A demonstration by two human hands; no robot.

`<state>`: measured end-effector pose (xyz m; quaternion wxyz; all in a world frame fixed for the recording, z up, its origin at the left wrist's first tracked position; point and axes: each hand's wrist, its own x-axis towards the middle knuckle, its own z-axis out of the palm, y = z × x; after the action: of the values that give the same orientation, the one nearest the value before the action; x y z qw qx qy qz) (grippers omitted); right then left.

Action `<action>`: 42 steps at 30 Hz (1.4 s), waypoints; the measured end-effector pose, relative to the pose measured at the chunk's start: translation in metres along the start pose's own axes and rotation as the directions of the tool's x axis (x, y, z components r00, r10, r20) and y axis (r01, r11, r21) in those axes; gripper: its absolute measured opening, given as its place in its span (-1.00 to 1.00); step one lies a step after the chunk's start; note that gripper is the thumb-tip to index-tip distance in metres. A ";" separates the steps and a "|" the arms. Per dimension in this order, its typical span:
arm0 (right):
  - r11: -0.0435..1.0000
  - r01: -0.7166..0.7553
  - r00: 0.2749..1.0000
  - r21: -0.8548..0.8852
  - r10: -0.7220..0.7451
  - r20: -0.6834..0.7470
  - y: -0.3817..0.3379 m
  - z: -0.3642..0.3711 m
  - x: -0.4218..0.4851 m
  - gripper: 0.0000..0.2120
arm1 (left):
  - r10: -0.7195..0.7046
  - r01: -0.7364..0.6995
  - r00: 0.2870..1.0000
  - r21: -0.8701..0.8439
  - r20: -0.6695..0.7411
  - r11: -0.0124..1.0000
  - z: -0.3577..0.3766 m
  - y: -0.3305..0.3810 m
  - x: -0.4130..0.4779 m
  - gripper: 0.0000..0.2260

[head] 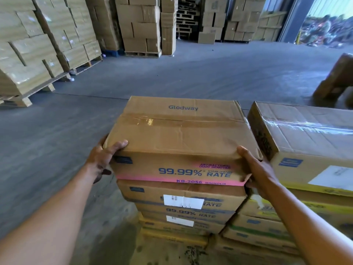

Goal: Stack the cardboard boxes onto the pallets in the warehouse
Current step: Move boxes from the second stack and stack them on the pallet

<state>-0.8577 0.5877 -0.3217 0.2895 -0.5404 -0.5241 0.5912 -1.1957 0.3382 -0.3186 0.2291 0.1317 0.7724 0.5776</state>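
Note:
A brown cardboard box [181, 136] with a pink stripe and "Glodway" print sits on top of a stack of similar boxes [183, 207] in front of me. My left hand [103, 159] grips its near left corner, thumb on the top. My right hand [257, 171] holds its near right corner, fingers under the torn bottom edge. To the right stands a neighbouring stack topped by a yellow-striped box [309, 142] at about the same height. The pallet under the stacks is hidden.
Loaded pallets of wrapped boxes [38, 44] line the left wall, more stacks [141, 25] and bare pallets [185, 18] stand at the back. A tilted box [336, 77] lies at the right. Grey floor [191, 73] stretches ahead; an open dock door [324, 25] is far right.

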 end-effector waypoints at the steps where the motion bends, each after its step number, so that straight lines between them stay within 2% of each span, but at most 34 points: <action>1: 1.000 -0.012 1.000 0.022 0.012 0.007 0.001 0.001 0.001 -0.64 | -0.024 0.026 0.999 -0.053 0.023 0.998 0.001 -0.001 0.002 -0.38; 5: 0.994 0.000 1.000 0.112 0.004 -0.030 0.000 0.005 -0.004 -0.38 | -0.033 0.038 0.999 -0.144 0.042 0.989 0.001 -0.002 -0.003 -0.38; 9: 0.984 0.081 0.997 0.157 -0.080 -0.010 -0.015 0.004 -0.016 -0.33 | 0.009 -0.004 0.999 -0.172 0.031 0.985 -0.009 0.003 -0.019 -0.33; 12: 0.981 0.136 0.989 0.139 -0.142 0.035 -0.037 0.008 -0.031 -0.28 | 0.075 -0.072 0.997 -0.219 0.005 0.973 -0.026 0.014 -0.034 -0.43; 15: 0.973 0.203 0.977 0.110 -0.209 0.043 -0.062 0.015 -0.048 -0.26 | 0.136 -0.139 0.990 -0.250 -0.026 0.958 -0.054 0.029 -0.052 -0.35; 20: 0.949 0.290 0.929 0.120 -0.309 0.202 -0.096 0.040 -0.076 -0.26 | 0.186 -0.225 0.969 -0.271 -0.162 0.936 -0.108 0.043 -0.099 -0.27; 25: 0.946 0.278 0.864 0.164 -0.321 0.387 -0.109 0.088 -0.096 -0.29 | 0.159 -0.267 0.917 -0.267 -0.366 0.926 -0.162 0.035 -0.172 -0.46; 29: 0.937 0.283 0.760 0.206 -0.350 0.548 -0.113 0.127 -0.112 -0.34 | 0.122 -0.304 0.809 -0.231 -0.575 0.924 -0.186 0.025 -0.244 -0.60; 34: 0.931 0.308 0.576 0.196 -0.347 0.740 -0.098 0.151 -0.133 -0.37 | 0.067 -0.371 0.627 -0.221 -0.776 0.902 -0.173 0.005 -0.344 -0.61; 36: 0.938 0.303 0.501 0.170 -0.309 0.809 -0.089 0.151 -0.145 -0.37 | 0.025 -0.367 0.565 -0.224 -0.825 0.903 -0.156 -0.009 -0.389 -0.52; 39: 0.947 0.283 0.362 0.150 -0.250 0.898 -0.067 0.137 -0.173 -0.46 | -0.080 -0.343 0.438 -0.249 -0.895 0.906 -0.120 -0.031 -0.465 -0.27; 42: 0.939 0.325 0.268 0.115 -0.208 0.941 -0.036 0.118 -0.200 -0.53 | -0.176 -0.293 0.316 -0.273 -0.932 0.916 -0.082 -0.050 -0.543 -0.21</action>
<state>-0.9272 0.3804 -0.2368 -0.0025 -0.0122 -0.7051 0.7090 -0.7670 0.0007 -0.2374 -0.2655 -0.2509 0.6197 0.6946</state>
